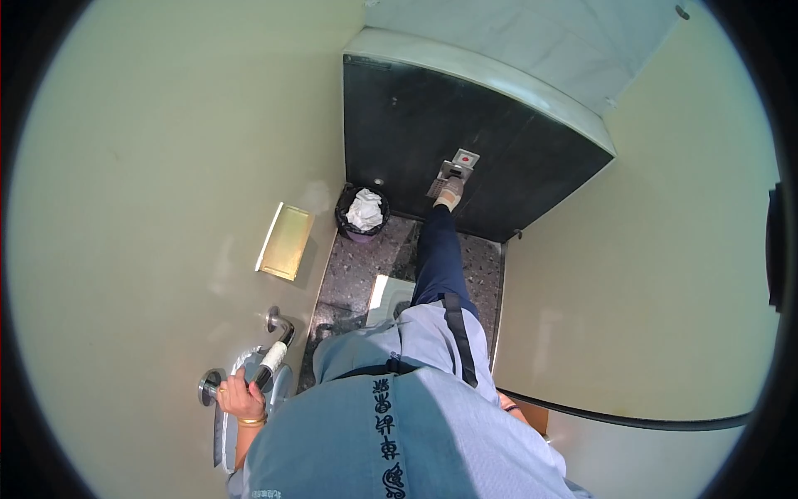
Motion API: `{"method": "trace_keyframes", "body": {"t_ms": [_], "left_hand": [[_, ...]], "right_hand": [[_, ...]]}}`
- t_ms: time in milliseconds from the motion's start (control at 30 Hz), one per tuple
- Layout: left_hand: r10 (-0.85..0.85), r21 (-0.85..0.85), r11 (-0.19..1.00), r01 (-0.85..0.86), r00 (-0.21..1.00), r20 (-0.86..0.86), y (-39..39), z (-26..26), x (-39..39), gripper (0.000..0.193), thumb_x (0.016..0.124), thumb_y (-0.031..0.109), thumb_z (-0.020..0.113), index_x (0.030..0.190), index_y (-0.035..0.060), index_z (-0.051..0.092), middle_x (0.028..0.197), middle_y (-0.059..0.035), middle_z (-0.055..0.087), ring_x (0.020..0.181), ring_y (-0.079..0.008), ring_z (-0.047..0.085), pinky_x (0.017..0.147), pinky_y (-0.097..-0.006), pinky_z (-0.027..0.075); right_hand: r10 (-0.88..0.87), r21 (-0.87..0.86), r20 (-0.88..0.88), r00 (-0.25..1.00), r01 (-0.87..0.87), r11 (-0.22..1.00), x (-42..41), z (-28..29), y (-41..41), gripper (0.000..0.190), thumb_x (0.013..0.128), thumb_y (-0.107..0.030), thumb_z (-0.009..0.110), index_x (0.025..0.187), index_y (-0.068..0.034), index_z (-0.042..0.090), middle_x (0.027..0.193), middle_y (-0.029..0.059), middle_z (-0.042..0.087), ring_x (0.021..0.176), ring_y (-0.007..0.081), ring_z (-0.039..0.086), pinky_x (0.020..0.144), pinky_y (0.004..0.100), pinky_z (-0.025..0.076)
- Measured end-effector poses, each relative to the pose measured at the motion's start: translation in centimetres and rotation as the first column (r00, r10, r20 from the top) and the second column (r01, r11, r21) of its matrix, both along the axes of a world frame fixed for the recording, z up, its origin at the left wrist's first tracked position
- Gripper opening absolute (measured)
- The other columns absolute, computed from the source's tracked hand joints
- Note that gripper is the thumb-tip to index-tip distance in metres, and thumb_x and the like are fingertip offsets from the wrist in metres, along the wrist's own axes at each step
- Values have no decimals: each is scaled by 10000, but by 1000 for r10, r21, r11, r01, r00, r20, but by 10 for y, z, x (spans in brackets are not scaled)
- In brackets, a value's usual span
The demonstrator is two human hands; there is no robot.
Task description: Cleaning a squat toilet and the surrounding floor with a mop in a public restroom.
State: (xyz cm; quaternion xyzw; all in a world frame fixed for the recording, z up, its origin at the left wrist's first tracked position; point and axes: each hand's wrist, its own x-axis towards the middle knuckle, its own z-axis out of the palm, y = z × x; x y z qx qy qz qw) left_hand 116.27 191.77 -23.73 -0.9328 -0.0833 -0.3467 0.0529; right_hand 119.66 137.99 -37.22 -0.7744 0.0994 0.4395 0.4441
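My left hand is wrapped around a metal grab bar on the left wall, near its lower mount. White wrapping covers part of the bar. Behind the bar hangs a grey-blue item with a white twisted edge; I cannot tell what it is. Only a sliver of my right hand shows past my right side, by a dark bracelet, and its fingers are hidden. My leg in dark trousers stretches forward, with the shoe against a metal flush fitting on the black panel.
A waste bin lined with a black bag holds crumpled white paper in the left corner. A gold-toned wall box juts from the left wall. Part of a squat toilet shows in the speckled floor. A plate with a red mark sits above the fitting.
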Motion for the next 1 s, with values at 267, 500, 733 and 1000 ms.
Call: {"method": "trace_keyframes", "body": {"t_ms": [267,500,733,1000], "left_hand": [[-3,-20,1000,2,1000,-25,-3,1,1,397,866,322,300,817,25,558,591,-83,431,519,-248,419,502,-338,319],[15,-18,1000,-15,999,-44,-2,2,2,391,871,306,291,818,29,562,601,-82,443,531,-246,426,503,-338,320],[22,-27,999,-24,999,-41,-2,-2,0,380,871,296,296,822,32,565,603,-79,451,540,-244,434,515,-335,329],[37,4,999,-37,997,-61,-4,4,0,344,870,276,315,817,48,567,617,-69,470,544,-234,441,530,-328,335]], "right_hand": [[-19,-14,-27,999,19,1000,-6,1,-8,381,750,-296,525,1007,-15,553,1023,91,563,935,211,509,810,292,381],[-34,-23,-43,998,33,999,-13,2,-10,379,755,-293,522,1012,-15,550,1029,92,561,944,211,506,817,289,378],[-36,-31,-50,998,34,999,-12,2,-11,377,760,-290,518,1016,-15,548,1034,92,559,953,210,503,824,287,376],[-116,6,-111,987,118,993,-11,40,-4,341,771,-233,508,1005,14,542,953,85,586,881,203,537,792,290,398]]}}
